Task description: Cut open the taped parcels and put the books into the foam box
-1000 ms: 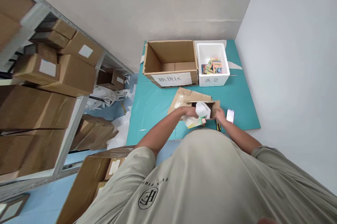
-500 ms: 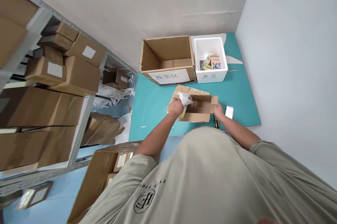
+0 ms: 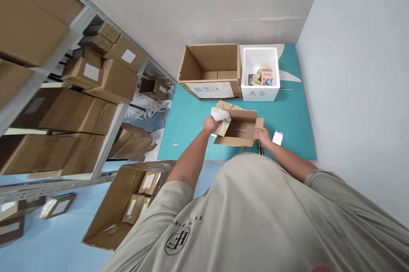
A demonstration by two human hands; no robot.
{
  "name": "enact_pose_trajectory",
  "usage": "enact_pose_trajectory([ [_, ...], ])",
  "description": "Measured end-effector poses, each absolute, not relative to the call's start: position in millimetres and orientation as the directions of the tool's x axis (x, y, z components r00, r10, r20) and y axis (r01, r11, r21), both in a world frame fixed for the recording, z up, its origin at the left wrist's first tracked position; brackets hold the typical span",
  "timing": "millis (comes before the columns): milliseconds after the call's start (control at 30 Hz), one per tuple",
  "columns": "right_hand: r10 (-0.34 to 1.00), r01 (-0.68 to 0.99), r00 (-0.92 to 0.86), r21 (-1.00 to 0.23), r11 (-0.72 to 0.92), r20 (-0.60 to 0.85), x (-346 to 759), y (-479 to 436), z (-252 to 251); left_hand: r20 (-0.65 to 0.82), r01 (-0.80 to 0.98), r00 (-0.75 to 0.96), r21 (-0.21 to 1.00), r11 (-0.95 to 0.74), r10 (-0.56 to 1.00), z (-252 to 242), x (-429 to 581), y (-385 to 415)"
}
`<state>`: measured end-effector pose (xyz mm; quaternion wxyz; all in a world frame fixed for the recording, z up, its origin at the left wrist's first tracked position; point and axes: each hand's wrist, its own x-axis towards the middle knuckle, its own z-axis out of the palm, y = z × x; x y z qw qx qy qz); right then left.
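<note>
My left hand (image 3: pixel 210 124) is closed on a flat, pale yellow-green booklet (image 3: pixel 226 128) together with crumpled white wrapping (image 3: pixel 219 114). Both are at the left side of a small open cardboard box (image 3: pixel 240 128), whose flaps stand out. At its right end, my right hand (image 3: pixel 263 136) pinches a flap of this box. The inside of the box shows bare brown cardboard. Just below the right hand lies a yellow-and-black box cutter (image 3: pixel 260 148), partly hidden. A white paper slip (image 3: pixel 277 137) rests on the table right of that hand.
Behind stand a large cardboard box (image 3: pixel 211 89) with a handwritten sign and a white foam box (image 3: pixel 260 94) holding several colourful packets (image 3: pixel 266 78). The teal table (image 3: pixel 294 122) meets a wall at right. Shelves of cartons (image 3: pixel 115 73) and a large open carton (image 3: pixel 105 216) are at left.
My left hand has drawn the booklet and white wrapping slightly left and up, showing more of the booklet. My right hand stays on the box flap. The whole view has shifted a little.
</note>
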<state>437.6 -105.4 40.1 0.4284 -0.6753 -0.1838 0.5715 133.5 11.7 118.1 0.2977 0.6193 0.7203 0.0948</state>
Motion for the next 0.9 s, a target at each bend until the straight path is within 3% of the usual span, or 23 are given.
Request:
enact_pose_trajectory([
  [100, 0.746, -0.283, 0.317, -0.809, -0.515, -0.586, 441.9, -96.9, 41.7, -0.272, 0.793, -0.057, 0.572, 0.209, 0.961, 134.6, 129.4, 1.9],
  [233, 0.748, -0.336, 0.36, -0.825, -0.454, -0.558, 445.8, -84.5, 42.4, -0.143, 0.742, 0.149, 0.67, -0.015, 0.979, 160.3, 126.9, -17.7],
  [367, 0.737, -0.418, 0.355, -0.803, -0.425, -0.575, 443.7, -69.3, 44.2, -0.094, 0.764, 0.423, 0.571, -0.299, 0.901, 181.5, 137.8, -34.5],
  [500, 0.718, -0.458, 0.363, -0.785, -0.417, -0.594, 441.0, -46.9, 55.0, -0.197, 0.756, 0.617, 0.419, -0.503, 0.762, 193.7, 160.3, -48.6],
  [733, 0.792, -0.378, 0.289, -0.824, -0.422, -0.538, 450.2, -29.7, 72.7, -0.35, 0.754, 0.655, 0.358, -0.55, 0.67, 206.5, 182.7, -56.3],
  [900, 0.789, -0.377, 0.37, -0.855, -0.355, -0.491, 463.6, -33.9, 79.1, -0.168, 0.793, 0.537, 0.436, -0.426, 0.827, 223.4, 159.3, -27.8],
])
